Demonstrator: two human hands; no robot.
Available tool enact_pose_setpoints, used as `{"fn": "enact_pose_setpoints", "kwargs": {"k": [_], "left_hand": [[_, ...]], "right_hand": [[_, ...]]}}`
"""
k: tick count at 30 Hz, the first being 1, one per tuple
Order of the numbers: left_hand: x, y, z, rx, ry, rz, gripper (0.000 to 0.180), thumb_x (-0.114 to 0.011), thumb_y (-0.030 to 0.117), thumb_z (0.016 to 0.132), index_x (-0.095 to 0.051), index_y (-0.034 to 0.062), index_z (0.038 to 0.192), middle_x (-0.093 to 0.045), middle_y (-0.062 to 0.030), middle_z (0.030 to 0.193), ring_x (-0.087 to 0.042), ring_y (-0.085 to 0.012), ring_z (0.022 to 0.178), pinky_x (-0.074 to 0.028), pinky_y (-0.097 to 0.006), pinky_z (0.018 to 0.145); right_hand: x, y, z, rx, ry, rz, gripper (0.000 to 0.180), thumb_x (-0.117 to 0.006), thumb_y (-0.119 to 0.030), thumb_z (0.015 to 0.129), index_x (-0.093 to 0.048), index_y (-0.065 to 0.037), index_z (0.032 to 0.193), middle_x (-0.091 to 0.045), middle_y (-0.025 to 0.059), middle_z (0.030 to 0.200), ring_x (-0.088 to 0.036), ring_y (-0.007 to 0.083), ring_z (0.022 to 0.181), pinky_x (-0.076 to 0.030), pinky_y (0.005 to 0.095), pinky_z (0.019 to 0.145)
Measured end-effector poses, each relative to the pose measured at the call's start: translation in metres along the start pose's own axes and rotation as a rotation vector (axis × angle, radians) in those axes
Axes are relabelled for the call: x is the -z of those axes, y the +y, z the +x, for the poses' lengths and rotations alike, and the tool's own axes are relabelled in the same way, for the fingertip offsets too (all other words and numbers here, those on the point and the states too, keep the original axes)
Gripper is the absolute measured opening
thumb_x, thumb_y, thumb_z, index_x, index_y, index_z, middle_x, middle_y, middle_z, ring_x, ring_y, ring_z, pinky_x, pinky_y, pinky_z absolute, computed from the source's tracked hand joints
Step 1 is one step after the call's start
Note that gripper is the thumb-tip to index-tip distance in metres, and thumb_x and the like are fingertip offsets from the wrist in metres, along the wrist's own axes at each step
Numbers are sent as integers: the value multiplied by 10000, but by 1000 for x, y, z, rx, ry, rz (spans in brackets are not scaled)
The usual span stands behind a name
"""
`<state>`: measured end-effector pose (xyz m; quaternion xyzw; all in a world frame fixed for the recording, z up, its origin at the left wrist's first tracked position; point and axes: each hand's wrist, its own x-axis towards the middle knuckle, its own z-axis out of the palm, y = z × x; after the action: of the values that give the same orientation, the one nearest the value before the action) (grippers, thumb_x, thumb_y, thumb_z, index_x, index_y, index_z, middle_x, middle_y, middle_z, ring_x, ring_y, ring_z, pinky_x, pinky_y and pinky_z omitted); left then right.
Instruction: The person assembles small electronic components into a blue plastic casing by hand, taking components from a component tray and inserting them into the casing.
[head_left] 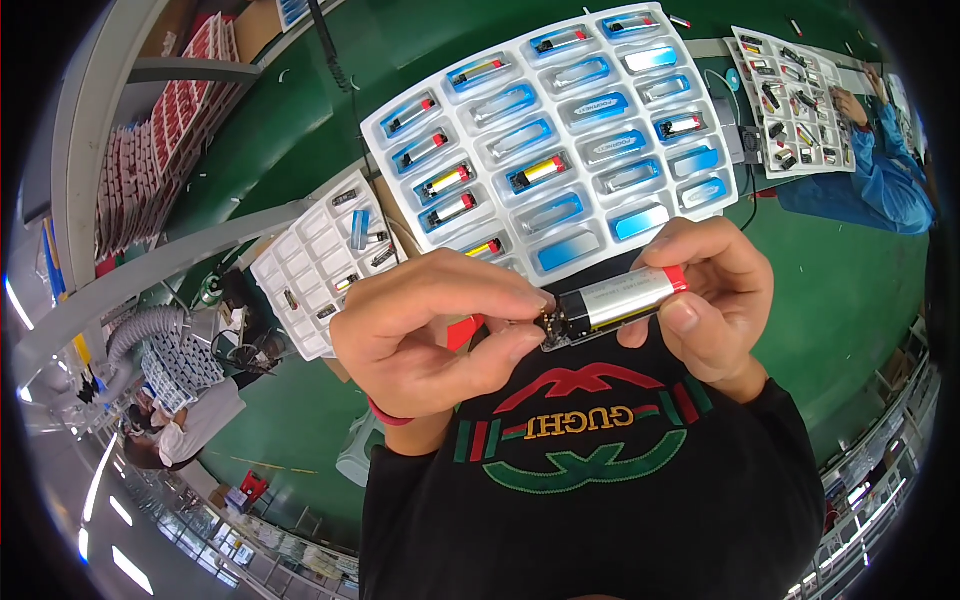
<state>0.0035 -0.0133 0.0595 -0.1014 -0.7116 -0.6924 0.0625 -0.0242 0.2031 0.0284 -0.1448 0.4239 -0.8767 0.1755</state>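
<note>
While the right hand (pixel 735 292) grips the silver battery unit (pixel 622 297) by its red end (pixel 676 279), the left hand (pixel 400 318) — nearly closed — pinches its circuit end (pixel 558 322), short of the white tray (pixel 464 137); apparent 2-handed adjustment, next likely needing light, steady pressure.

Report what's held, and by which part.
A silver battery: left grip pinching its dark circuit end, right grip holding its red end.
</note>
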Motion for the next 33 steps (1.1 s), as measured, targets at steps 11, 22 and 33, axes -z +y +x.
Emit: {"fn": "enact_pose_setpoints", "kwargs": {"k": [11, 22, 33], "left_hand": [[16, 0, 9, -175, -208, 117, 268, -780, -33, 660, -659, -90, 893, -660, -238, 807, -676, -239, 676, -553, -273, 583], [8, 3, 13, -407, -153, 386, 221, -791, 25, 615, -722, 32, 825, -683, -106, 770, -660, -180, 603, -518, -237, 495], [10, 2, 8, -382, -163, 484, 204, -707, -72, 614, -671, -41, 813, -671, -197, 782, -666, -195, 648, -537, -241, 554]], "right_hand": [[0, -6, 4, -57, -7, -6, 267, -558, 109, 836, -496, 139, 1094, -628, 164, 850, -649, 144, 679, -540, 236, 585], [-1, -12, 4, -243, 63, -14, 205, -575, 54, 860, -550, 100, 1058, -640, 115, 770, -631, 120, 588, -540, 231, 548], [-5, -6, 1, -96, 12, -72, 257, -616, 87, 826, -534, 115, 1068, -643, 152, 825, -653, 143, 677, -540, 229, 589]]}}
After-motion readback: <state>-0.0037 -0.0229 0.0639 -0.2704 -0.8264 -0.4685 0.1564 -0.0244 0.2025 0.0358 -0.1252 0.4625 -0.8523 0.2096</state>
